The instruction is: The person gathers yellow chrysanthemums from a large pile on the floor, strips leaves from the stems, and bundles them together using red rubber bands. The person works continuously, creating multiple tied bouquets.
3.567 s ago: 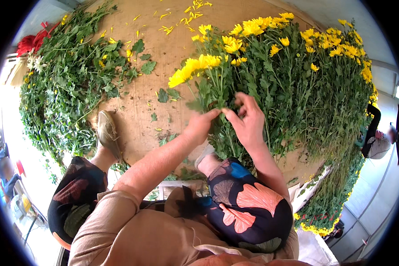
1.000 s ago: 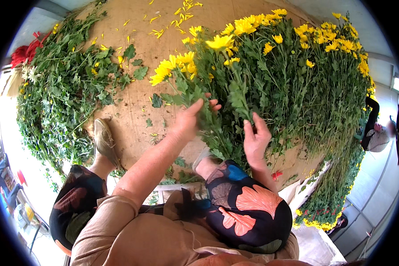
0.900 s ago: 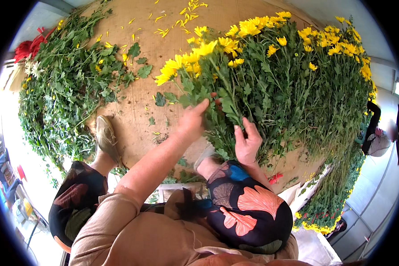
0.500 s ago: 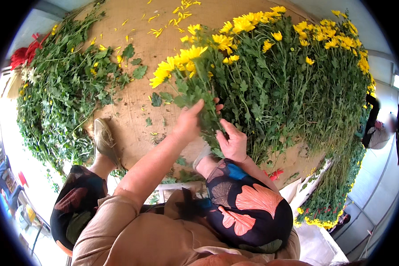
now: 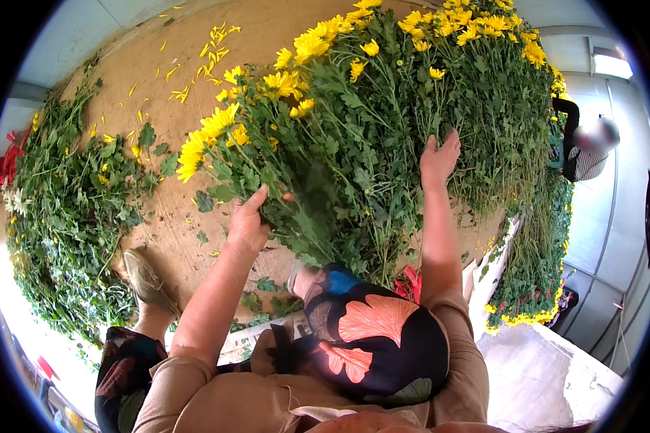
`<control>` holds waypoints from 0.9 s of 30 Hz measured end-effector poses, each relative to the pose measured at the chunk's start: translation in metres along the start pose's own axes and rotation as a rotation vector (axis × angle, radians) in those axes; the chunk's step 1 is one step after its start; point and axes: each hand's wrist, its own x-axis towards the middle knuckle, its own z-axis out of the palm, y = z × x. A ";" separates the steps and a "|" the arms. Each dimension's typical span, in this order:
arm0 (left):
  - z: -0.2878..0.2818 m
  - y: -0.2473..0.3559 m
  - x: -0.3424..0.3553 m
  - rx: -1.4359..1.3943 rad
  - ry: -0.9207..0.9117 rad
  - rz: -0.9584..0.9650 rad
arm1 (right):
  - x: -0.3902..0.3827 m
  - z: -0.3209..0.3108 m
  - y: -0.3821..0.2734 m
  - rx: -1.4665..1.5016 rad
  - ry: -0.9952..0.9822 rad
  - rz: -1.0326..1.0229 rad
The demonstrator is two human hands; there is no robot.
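Note:
My left hand [image 5: 249,216], left of centre, is closed round the leafy stems of a small bunch of yellow chrysanthemums [image 5: 208,148], whose heads point up and left. My right hand [image 5: 438,159] reaches over a dense bed of long-stemmed yellow chrysanthemums [image 5: 368,123] at the right, fingers apart and pointing away from me, nothing visible in them. The bed's flower heads lie along its far edge, the stems toward me. Loose yellow petals [image 5: 213,50] lie on the brown board [image 5: 162,216] beyond and left of the bunch.
Cut greenery [image 5: 65,216] with white blooms and red material [image 5: 3,162] lies at the left. A red piece [image 5: 408,281] sits below the stems. Another person [image 5: 585,162] is at the right beside more flowers [image 5: 527,310]. My shod foot [image 5: 148,281] rests on the board.
My right hand has left the stems beside my left hand, opened and moved up and right. My left hand still grips the bunch. The view has swung rightward, shifting the scene left.

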 end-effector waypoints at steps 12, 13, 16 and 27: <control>0.002 -0.001 0.004 -0.070 -0.050 0.013 | -0.040 -0.090 -0.047 0.395 -0.205 -0.197; 0.005 -0.002 0.003 -0.078 -0.049 0.016 | -0.056 -0.099 -0.061 0.405 -0.289 -0.176; 0.013 -0.004 0.005 -0.075 -0.011 -0.003 | -0.102 -0.106 -0.085 0.574 -0.399 -0.197; 0.029 -0.006 0.001 -0.052 -0.005 -0.017 | -0.159 -0.094 -0.127 0.750 -0.612 -0.458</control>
